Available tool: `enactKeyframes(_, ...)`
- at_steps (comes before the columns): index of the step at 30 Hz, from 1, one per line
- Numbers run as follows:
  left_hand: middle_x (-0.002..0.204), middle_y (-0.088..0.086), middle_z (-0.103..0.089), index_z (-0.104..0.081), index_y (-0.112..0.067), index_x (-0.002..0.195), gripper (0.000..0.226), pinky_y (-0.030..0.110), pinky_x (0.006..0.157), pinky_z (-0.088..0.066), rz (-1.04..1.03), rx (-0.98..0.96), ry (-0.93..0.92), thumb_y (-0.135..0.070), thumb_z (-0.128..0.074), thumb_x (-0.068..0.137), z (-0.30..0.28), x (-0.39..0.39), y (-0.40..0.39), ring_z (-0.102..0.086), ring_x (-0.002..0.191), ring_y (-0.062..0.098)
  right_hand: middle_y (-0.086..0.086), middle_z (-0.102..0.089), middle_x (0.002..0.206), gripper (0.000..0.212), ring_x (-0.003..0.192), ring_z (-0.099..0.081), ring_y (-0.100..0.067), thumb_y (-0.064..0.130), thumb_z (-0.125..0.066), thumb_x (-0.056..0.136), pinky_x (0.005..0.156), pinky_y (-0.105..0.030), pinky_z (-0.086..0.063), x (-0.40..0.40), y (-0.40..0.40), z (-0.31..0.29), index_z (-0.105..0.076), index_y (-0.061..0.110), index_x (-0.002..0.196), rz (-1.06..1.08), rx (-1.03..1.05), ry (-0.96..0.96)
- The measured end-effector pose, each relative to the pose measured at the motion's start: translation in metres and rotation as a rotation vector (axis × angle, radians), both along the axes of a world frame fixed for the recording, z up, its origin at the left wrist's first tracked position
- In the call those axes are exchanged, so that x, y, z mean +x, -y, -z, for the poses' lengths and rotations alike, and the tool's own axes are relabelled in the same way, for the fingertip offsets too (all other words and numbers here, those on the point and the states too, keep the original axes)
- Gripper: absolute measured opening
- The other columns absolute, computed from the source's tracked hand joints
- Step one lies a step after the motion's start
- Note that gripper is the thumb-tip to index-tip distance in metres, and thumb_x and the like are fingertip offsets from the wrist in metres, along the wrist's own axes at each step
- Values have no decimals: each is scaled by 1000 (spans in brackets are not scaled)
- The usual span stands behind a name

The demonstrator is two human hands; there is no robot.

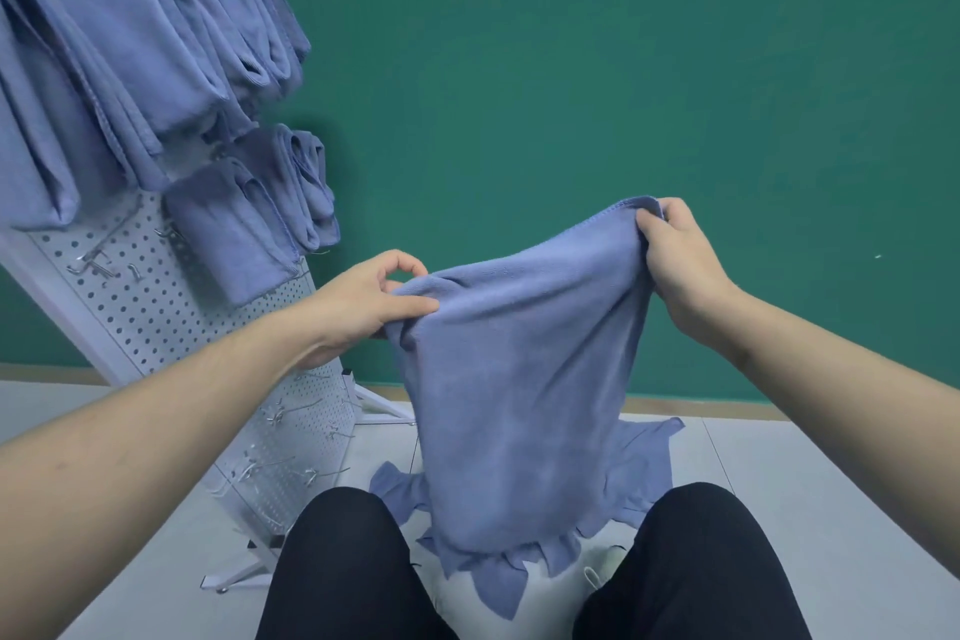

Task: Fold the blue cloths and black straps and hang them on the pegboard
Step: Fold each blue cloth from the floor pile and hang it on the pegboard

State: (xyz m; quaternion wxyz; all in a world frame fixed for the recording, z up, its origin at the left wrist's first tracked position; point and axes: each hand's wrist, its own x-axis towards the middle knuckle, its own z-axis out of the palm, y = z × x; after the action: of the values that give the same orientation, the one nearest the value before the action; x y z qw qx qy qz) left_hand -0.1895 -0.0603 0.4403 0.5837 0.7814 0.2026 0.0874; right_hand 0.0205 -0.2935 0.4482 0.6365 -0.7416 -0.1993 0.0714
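Both hands, left (371, 299) and right (680, 255), pinch the soft blue microfibre cloth's (519, 379) top edge; it hangs lengthwise, the white pegboard (150, 307) nearer the left hand.

Both forearms are bare from wrist to the frame's edge, with no sleeve, watch or ring showing. The left hand (363, 299) and right hand (685, 260) are ungloved, nails short and plain. The legs (337, 572) wear black trousers of smooth, matte cloth, filling the bottom of the view as two dark rounded shapes. A bit of white shoe (602, 569) with a lace loop shows between them
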Motion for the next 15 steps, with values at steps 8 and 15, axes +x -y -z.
enactKeyframes(8,107,11,-74,-68,-6,107,17,31,78,-62,-55,-466,-156,-2,-65,91,17,0,1,-71,88,16,1,-61,104,14,90,-57,-16,25,-46,99,81,-34,-48,3,-2,8,-57,21,105,-79,7,-201)
enactKeyframes(15,79,4,-67,-61,-21,105,29,22,53,-53,-253,-574,131,5,-54,95,30,9,9,-61,63,12,-1,-57,94,11,83,-49,-20,28,-46,96,75,-35,-38,6,4,15,-54,20,98,-22,-106,-191)
